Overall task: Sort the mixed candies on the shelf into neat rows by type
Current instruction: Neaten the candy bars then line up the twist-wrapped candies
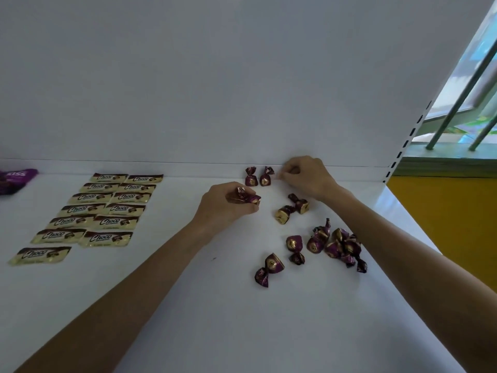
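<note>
The white shelf [188,305] has two kinds of candy on it. On the left lie the flat cream-and-brown candy packets [107,208], set in two neat rows that run from the back wall toward the front, with one more packet at the near end. Each packet lies flat with its long side going left to right, a little tilted. On the right are the small purple-and-gold twisted candies [333,244]. Two of them [258,176] stand side by side at the back edge of the shelf, twisted ends up and round gold ends down. The right hand [305,176] is just beside these two, at the back wall, with its fingers pinched together; I cannot tell what, if anything, is between them. The left hand [228,203] rests on the shelf a bit nearer, and its fingers are closed on a couple of purple candies [244,197] that lie sideways in its grip. Between the two arms, a pair of candies [291,210] lies tipped over, touching. Nearer the front, more purple candies lie loose, pointing every which way, some in a heap by the right forearm. A purple bag [14,180] sits at the far left edge.
</note>
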Motion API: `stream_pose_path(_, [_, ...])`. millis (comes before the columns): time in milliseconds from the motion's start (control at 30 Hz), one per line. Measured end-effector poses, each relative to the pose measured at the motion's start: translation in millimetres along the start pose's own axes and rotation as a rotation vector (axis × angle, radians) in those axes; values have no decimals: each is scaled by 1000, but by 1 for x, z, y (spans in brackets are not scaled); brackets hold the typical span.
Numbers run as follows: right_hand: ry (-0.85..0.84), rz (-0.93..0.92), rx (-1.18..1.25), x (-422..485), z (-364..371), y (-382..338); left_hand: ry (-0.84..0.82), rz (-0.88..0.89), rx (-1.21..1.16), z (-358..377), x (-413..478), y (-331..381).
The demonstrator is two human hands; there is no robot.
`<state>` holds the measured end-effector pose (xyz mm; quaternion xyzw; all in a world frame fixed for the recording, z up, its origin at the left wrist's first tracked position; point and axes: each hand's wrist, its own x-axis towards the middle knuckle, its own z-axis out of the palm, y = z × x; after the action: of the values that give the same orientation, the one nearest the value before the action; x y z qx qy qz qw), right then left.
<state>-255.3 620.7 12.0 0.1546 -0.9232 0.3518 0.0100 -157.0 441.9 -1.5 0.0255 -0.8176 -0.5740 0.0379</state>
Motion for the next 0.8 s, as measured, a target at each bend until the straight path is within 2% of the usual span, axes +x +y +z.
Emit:
stream_pose_path(100, [-34,55,-46,-12,-17,6,9,0,-33,5,2,2])
stream_pose_path(233, [-226,115,-174,-29,-29,11,15,1,-49,14,1,6])
stream_pose_path(300, [-222,97,-166,-34,-30,12,18,-8,-56,17,0,7])
stream_pose_path(400, [-66,-50,-33,-42,-32,5,28,-17,-86,21,-3,8])
stream_pose_path(433, [-64,-91,40,-44,-32,-1,37,-14,-92,22,-5,9])
stream_pose_path(500, [-137,-144,170,-50,-30,-14,77,9,-87,25,-8,10])
stream_pose_path(600, [-275,-115,383,-55,-22,-25,141,95,-59,29,-14,12])
stream_pose_path(800, [-336,-96,565,-52,-12,-25,201,197,-29,26,-23,13])
